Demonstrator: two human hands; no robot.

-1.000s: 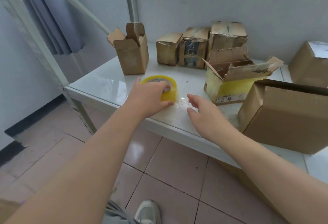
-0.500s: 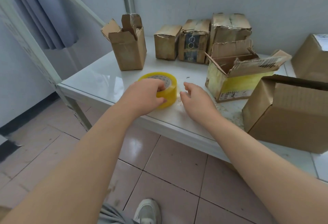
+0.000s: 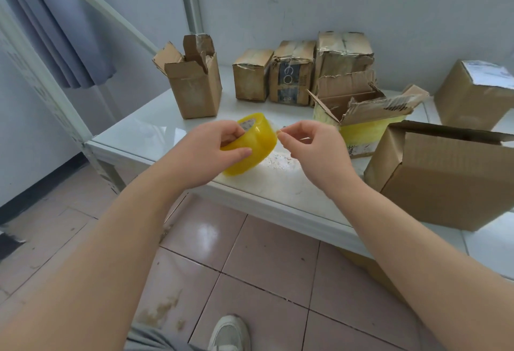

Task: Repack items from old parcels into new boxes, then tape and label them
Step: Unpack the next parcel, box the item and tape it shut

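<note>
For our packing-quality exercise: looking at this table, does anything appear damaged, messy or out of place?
Yes. The tall taped parcel at the back is crushed and torn along its right edge. The yellow-wrapped box has ragged, ripped-open flaps. Loose white crumbs lie scattered on the table near its front edge, and scraps litter the floor.

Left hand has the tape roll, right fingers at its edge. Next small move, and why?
Probably draw the right hand away to peel a strip free: it seems to pinch the loose end at the edge of the tape roll, which the left hand grips.
</note>
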